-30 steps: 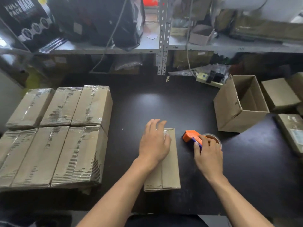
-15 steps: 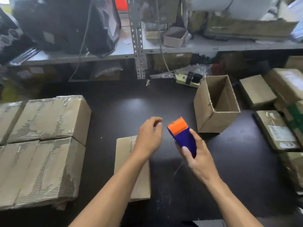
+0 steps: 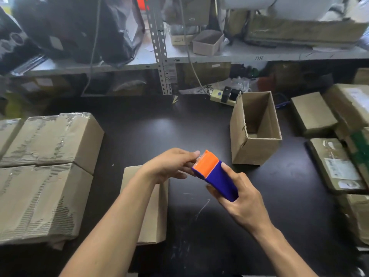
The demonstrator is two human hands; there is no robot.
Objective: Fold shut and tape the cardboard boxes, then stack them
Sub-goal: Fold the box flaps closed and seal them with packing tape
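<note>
A flat closed cardboard box (image 3: 154, 206) lies on the black table (image 3: 279, 206) under my left forearm. My right hand (image 3: 242, 202) grips a blue and orange tape dispenser (image 3: 214, 174) and holds it above the table, orange end up. My left hand (image 3: 169, 164) reaches to the dispenser's orange end, and its fingertips pinch at the tape end there. A stack of taped boxes (image 3: 46, 172) sits at the left. An open empty box (image 3: 255, 132) stands at the right of centre.
More closed and labelled boxes (image 3: 339, 164) crowd the right edge. A power strip (image 3: 223, 95) with plugs lies at the back by the metal shelf (image 3: 219, 54), which holds bags and small cartons.
My right hand lifted the tape dispenser off the table. My left hand left the flat box's top and moved to the dispenser's orange end. The view swung right.
</note>
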